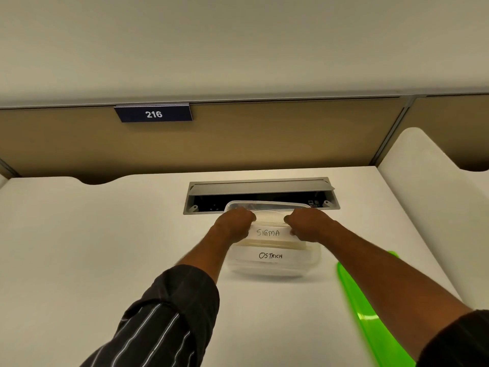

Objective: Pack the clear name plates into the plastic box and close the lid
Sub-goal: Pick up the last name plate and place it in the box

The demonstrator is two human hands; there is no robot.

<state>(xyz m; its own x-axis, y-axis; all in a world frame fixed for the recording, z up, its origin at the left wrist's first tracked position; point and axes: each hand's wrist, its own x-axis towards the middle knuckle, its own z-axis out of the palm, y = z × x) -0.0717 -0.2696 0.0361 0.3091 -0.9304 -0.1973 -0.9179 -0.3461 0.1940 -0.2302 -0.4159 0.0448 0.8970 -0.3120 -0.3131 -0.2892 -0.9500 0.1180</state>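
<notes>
My striped dark sleeve (164, 313) is soft cloth. The desk (79, 234) is smooth and white. My left hand (234, 223) is curled and pinches the left end of the SIGMA plate (268, 232), a clear, flat strip with a paper label. My right hand (309, 225) is curled too and pinches the right end. I hold the plate in the see-through box (272, 270) with round corners, in the middle of the desk. The OSTRICH plate (270, 255) lies in the box, nearer me. The shiny green lid (370, 313) lies to the right, off the box.
</notes>
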